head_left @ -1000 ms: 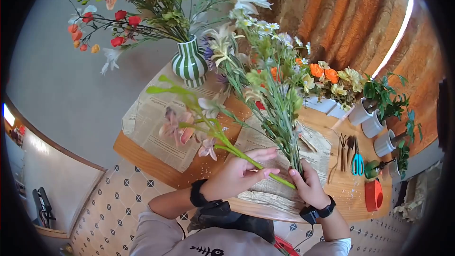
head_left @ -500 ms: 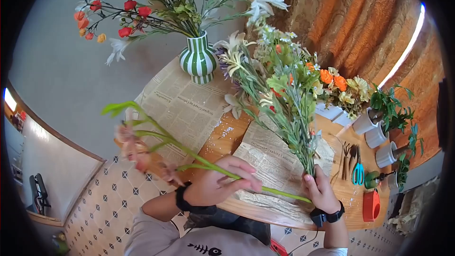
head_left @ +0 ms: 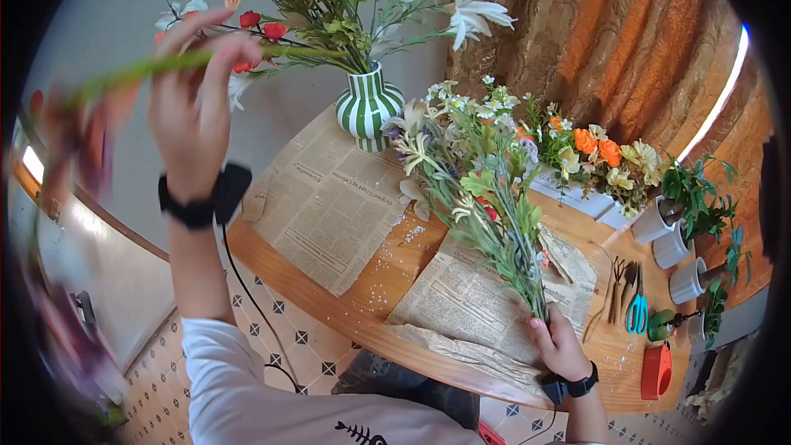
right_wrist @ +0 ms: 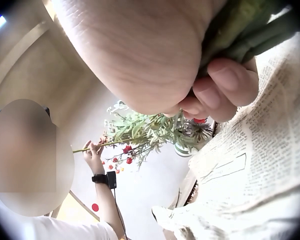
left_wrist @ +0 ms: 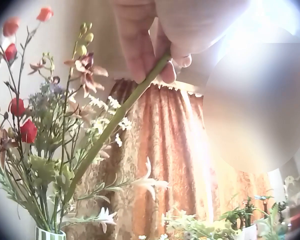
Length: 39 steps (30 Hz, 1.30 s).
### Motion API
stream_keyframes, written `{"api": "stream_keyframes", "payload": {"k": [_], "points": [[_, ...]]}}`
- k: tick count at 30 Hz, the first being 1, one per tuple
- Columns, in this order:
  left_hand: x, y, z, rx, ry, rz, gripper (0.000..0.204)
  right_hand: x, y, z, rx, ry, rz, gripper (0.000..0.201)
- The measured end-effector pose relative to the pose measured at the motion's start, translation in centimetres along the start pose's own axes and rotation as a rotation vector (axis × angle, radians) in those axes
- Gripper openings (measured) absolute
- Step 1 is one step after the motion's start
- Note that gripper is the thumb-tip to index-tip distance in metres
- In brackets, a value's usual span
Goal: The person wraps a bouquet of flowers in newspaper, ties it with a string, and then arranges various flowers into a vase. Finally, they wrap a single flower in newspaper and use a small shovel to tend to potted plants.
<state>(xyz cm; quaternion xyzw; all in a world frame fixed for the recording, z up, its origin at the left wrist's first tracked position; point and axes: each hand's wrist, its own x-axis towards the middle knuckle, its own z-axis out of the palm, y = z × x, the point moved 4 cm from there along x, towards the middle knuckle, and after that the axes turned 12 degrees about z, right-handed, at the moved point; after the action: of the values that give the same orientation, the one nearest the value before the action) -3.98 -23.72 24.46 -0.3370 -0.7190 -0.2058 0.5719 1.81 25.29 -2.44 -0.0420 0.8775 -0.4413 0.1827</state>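
My left hand (head_left: 194, 115) is raised at the left of the head view and pinches the green stem (left_wrist: 107, 132) of a pinkish-brown orchid spray. Its blossoms (head_left: 82, 140) are blurred at the far left, while the bare stem end reaches across the striped vase's flowers in this view. My right hand (head_left: 564, 346) grips the gathered stems (right_wrist: 240, 35) of a mixed bouquet (head_left: 486, 189) low down, over newspaper at the table's front. White daisies, pale blooms and green leaves fill the bouquet. The green-and-white striped vase (head_left: 369, 111) stands on newspaper at the back, holding red, brown and white flowers.
Newspaper sheets (head_left: 329, 206) cover parts of the wooden table (head_left: 305, 276). Along its right side lie teal-handled scissors (head_left: 637, 313), small garden tools and a red tape dispenser (head_left: 657, 372). White pots (head_left: 686, 280) with green plants and a row of orange and cream flowers (head_left: 597, 146) stand behind.
My left hand has swung up and left from beside the bouquet, carrying the orchid spray, whose stem end has left the right hand's side. The right hand keeps its grip on the bouquet.
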Motion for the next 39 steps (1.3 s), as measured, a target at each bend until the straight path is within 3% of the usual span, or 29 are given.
{"api": "stream_keyframes", "payload": {"k": [2,3,5,8,10,16,22,31,36,39], "points": [[2.5,-2.7,2.0,-0.117,-0.044,-0.139,0.027,-0.1,-0.2,0.1,-0.017,0.021,0.013,0.023],[3.6,-3.5,2.8,-0.114,-0.048,-0.128,0.027,-0.1,0.0,0.1,-0.009,0.024,0.005,0.023],[4.7,-5.5,5.1,-0.148,-0.195,-0.248,0.031,-0.1,0.7,0.3,-0.008,0.034,-0.038,0.028],[4.8,-7.4,7.7,-0.167,-0.212,-0.228,0.024,-0.2,1.1,0.3,0.024,-0.001,-0.011,0.028],[4.9,-8.6,9.0,-0.084,-0.299,-0.114,0.025,-0.4,0.7,0.1,0.004,0.013,-0.037,0.028],[5.2,-9.7,11.5,-0.013,-0.359,-0.201,0.028,-0.4,1.0,-0.2,-0.013,-0.011,-0.033,0.030],[6.8,-13.6,12.7,-0.018,-0.149,-0.301,0.026,-0.2,1.1,0.1,-0.015,0.016,-0.062,0.031],[7.9,-17.1,14.4,0.033,-0.083,-0.376,0.032,-0.7,-0.1,0.2,-0.043,0.010,-0.064,0.030],[7.5,-17.1,15.5,0.010,-0.031,-0.306,0.033,-0.7,0.4,0.3,-0.042,0.000,-0.043,0.031],[8.1,-16.5,15.2,0.079,-0.125,-0.349,0.031,-0.5,0.8,0.4,-0.040,-0.017,-0.019,0.031]]}}
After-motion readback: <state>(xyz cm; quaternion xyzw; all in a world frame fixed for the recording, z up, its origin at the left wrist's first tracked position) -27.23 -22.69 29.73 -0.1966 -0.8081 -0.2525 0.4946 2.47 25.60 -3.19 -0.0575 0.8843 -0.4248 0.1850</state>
